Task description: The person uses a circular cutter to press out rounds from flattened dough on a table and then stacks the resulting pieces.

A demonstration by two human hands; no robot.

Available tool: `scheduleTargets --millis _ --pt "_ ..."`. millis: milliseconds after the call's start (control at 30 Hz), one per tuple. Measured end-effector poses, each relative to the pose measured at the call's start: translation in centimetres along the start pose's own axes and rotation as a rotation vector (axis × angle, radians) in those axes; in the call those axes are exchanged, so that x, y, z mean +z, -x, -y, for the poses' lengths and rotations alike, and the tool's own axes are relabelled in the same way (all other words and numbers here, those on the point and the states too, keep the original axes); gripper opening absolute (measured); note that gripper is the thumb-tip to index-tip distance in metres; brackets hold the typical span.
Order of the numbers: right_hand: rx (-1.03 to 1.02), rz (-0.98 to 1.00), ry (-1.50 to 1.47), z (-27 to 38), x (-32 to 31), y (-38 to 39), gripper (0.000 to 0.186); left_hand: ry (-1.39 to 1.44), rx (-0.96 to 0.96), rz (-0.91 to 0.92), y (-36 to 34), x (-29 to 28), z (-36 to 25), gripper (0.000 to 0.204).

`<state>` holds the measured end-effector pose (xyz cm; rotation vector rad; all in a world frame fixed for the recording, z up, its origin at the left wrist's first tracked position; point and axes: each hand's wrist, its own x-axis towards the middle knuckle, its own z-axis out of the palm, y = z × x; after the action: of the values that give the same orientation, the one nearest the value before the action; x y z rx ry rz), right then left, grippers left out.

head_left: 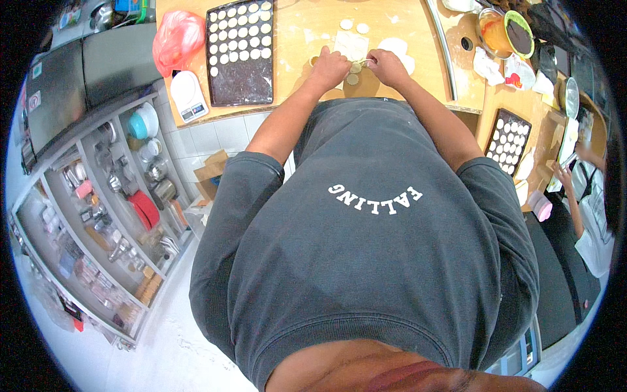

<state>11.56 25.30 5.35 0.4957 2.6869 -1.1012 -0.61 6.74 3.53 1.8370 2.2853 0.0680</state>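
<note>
My left hand (330, 67) is closed at the left edge of a small pale dough sheet (351, 43); what its fingers hold is too small to make out. My right hand (386, 66) pinches a thin pale piece of dough (368, 62). Between the hands lie small round pieces (353, 78) on the wooden table (300, 32). Two pale rounds (362, 28) sit above the sheet, and a larger pale mass (400, 49) is partly behind my right hand.
A dark tray (240, 88) of rounds and white scale (189, 95) stand left; a metal bar (443, 52), bowls (519, 34) and second tray (508, 142) right. A shelving unit (98, 225) is lower left. A co-worker (591, 215) is at far right.
</note>
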Motion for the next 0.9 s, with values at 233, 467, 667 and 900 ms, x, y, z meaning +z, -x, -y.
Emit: scheduleTargets --millis 233,467,667,900 --pt "0.037 0.002 -0.016 -0.8 0.1 0.0 0.021 -0.026 0.025 -0.070 0.2 0.8 0.3 0.014" --pt "0.048 -0.016 -0.026 -1.2 0.4 -0.1 0.022 0.029 -0.001 -0.104 0.4 0.6 0.3 0.015" --pt "0.075 0.027 -0.027 -1.1 0.4 -0.5 0.023 -0.036 0.054 -0.066 0.4 0.9 0.7 0.015" --pt "0.068 0.008 -0.052 -1.3 0.5 -0.3 0.022 -0.072 0.126 -0.130 0.3 1.3 0.5 0.012"
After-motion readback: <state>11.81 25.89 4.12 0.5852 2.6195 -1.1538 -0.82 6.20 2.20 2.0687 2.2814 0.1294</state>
